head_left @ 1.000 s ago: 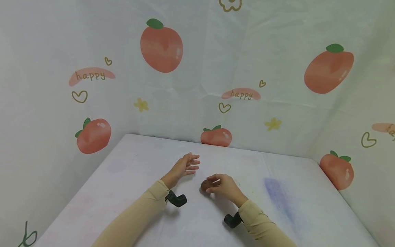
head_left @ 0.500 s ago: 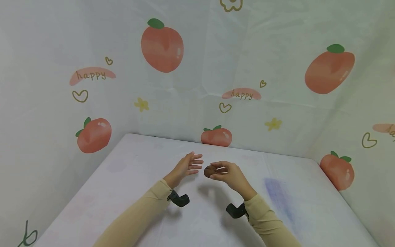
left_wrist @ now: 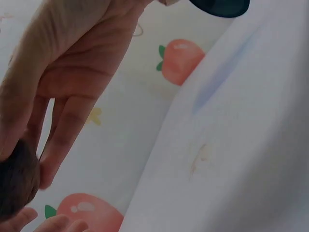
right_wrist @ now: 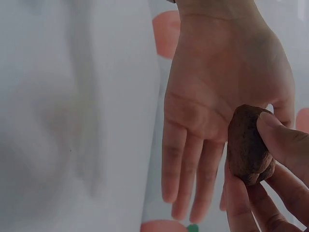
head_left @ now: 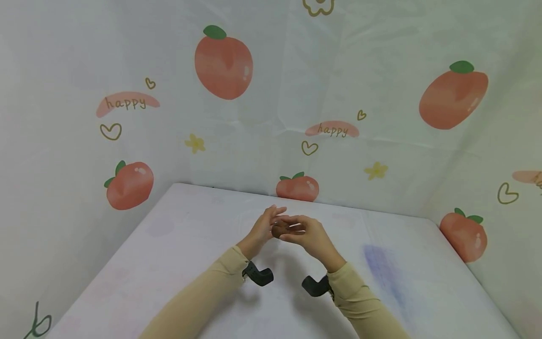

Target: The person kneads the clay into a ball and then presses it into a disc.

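Note:
A dark brown, rough lump [head_left: 277, 230] is held above the white table [head_left: 169, 263], near its middle. My right hand [head_left: 296, 230] pinches it between thumb and fingers; the right wrist view shows the lump [right_wrist: 247, 145] under the thumb [right_wrist: 285, 140]. My left hand [head_left: 268, 221] is open, its fingers straight, with the palm [right_wrist: 212, 96] facing the lump and close against it. In the left wrist view the lump [left_wrist: 17, 181] sits at the tips of my right hand's fingers [left_wrist: 58, 145]. Both forearms wear beige sleeves.
The white table cover carries a blue smear [head_left: 381, 268] at the right. White cloth printed with peaches [head_left: 223, 63] forms walls behind and on both sides. A black camera sits on each wrist [head_left: 259, 276] [head_left: 315, 286].
My right hand has lifted the brown lump off the table and carried it up and left to my left palm. My left hand has turned in to meet it.

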### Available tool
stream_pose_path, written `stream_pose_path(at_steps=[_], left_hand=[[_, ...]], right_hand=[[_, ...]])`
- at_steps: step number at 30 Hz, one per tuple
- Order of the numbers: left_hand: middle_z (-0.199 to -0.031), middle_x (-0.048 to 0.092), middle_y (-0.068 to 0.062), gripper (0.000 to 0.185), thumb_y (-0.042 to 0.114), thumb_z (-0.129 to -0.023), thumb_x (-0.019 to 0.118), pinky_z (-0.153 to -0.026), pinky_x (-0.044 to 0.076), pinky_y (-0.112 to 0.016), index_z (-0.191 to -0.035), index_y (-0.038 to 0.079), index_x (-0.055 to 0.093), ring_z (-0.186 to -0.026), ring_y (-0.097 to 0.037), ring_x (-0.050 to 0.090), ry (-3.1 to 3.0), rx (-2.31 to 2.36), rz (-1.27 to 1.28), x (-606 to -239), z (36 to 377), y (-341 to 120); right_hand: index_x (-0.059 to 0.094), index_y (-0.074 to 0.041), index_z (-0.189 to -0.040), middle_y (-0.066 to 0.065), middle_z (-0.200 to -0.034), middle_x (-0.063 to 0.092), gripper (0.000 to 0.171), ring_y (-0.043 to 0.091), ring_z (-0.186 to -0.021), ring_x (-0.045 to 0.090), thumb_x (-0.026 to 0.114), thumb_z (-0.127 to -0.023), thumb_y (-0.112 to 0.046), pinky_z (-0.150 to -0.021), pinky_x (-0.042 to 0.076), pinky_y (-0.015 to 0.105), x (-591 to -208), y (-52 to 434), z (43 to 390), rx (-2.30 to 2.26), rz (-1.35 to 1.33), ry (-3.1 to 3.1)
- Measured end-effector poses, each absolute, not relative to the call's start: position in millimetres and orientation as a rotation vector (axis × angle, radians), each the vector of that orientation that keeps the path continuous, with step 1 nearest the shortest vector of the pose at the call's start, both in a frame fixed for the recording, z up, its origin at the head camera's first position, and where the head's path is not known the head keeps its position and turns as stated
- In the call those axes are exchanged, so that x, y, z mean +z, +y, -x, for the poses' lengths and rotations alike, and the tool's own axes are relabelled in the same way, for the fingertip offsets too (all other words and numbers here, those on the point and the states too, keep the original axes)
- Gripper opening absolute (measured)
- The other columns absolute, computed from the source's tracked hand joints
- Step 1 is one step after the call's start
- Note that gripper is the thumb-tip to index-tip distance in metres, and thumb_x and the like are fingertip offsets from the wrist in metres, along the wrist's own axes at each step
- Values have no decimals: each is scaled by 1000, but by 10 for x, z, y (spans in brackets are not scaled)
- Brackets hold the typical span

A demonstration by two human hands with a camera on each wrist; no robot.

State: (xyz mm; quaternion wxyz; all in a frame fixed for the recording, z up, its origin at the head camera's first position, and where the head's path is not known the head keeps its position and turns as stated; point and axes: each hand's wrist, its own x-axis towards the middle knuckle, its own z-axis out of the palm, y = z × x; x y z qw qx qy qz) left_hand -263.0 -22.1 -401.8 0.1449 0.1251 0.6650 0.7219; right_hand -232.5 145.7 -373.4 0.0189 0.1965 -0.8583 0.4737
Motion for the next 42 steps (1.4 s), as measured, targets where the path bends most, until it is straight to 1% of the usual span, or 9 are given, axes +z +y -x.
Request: stream_pose_path(at_steps=[4, 9, 13, 24, 29, 32, 36, 39, 42], left_hand=[[-131, 61, -16, 64, 51, -103, 22, -108, 39, -48, -148, 8, 38, -111, -21, 61, 1926, 2103, -341, -4000, 2610, -162], [-104, 72, -11, 64, 51, -101, 29, -89, 51, -30, -146, 8, 42, -86, -10, 67, 1910, 2144, -294, -3970, 2587, -97], [-99, 72, -7, 60, 48, -102, 32, -84, 53, -26, -146, 7, 42, -87, -9, 67, 1898, 2168, -302, -3964, 2581, -60], [-129, 59, -19, 72, 57, -100, 28, -92, 54, -31, -150, 4, 31, -116, -26, 62, 1845, 2211, -373, -3990, 2576, -51], [-136, 54, -21, 80, 62, -96, 27, -85, 54, -26, -151, 4, 29, -109, -19, 61, 1810, 2257, -345, -3984, 2576, -73], [-143, 47, -22, 82, 62, -94, 27, -86, 49, -25, -150, 1, 28, -117, -21, 56, 1810, 2298, -317, -3981, 2585, -60], [-149, 37, -25, 77, 56, -98, 27, -96, 43, -31, -150, -3, 26, -138, -31, 39, 1788, 2339, -354, -3967, 2561, 11], [-152, 33, -26, 68, 46, -104, 25, -107, 39, -39, -150, -4, 25, -142, -34, 32, 1827, 2315, -430, -3957, 2504, 80], [-152, 34, -23, 62, 42, -106, 23, -115, 29, -46, -150, -1, 28, -143, -32, 31, 1979, 2222, -477, -3965, 2432, 130]], right_hand=[[69, -7, -118, 10, -118, 69, 42, 25, -99, 69, 81, -79, -16, -82, 57, 32, -3723, 1411, 2322, 1448, -572, -2673], [69, -8, -118, 8, -116, 70, 43, 25, -99, 69, 82, -77, -14, -82, 57, 34, -3705, 1381, 2314, 1430, -502, -2683], [70, -8, -115, 7, -113, 70, 42, 26, -99, 69, 83, -76, -13, -81, 58, 35, -3699, 1370, 2312, 1421, -454, -2685], [68, -11, -118, 6, -116, 69, 45, 27, -100, 69, 83, -76, -13, -81, 58, 37, -3708, 1369, 2308, 1439, -445, -2664], [61, -10, -128, 10, -124, 64, 51, 32, -111, 64, 79, -82, -18, -90, 55, 40, -3695, 1407, 2325, 1525, -469, -2649], [46, -7, -141, 16, -139, 52, 56, 36, -130, 49, 67, -92, -27, -105, 43, 48, -3692, 1411, 2362, 1652, -363, -2544], [12, -5, -154, 20, -160, 13, 65, 37, -148, 12, 35, -105, -40, -118, 17, 56, -3771, 1334, 2421, 2003, -149, -2282], [-12, -7, -154, 17, -160, -16, 69, 35, -148, -14, 17, -105, -46, -119, 2, 56, -3857, 1219, 2431, 2349, -72, -2081], [-23, -15, -152, 14, -158, -27, 70, 33, -144, -28, 12, -103, -51, -118, -5, 57, -3916, 1120, 2401, 2551, -90, -1966]])
